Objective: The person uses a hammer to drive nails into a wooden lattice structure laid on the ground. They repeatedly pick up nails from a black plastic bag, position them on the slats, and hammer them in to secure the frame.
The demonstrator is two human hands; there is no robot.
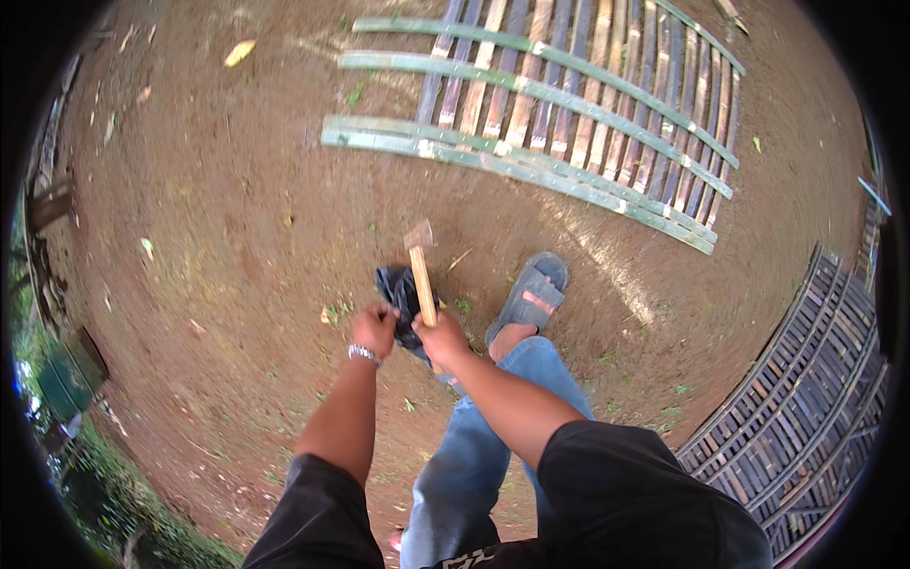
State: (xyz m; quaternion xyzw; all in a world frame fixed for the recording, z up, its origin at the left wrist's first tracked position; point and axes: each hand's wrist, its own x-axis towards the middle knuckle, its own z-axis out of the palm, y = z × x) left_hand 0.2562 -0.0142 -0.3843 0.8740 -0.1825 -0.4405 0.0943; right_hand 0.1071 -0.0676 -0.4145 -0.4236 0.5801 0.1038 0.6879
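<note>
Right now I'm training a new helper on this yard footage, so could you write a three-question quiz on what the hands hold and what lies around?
1. True or false: the right hand holds a hammer by its wooden handle.
2. What does the left hand grip? A) a dark cloth or bag B) a saw C) a bottle
3. Fill in: the bamboo panel lies flat on the bare ____ ahead of the sandalled foot.

Key: 1 true; 2 A, the dark cloth or bag; 3 earth.
</note>
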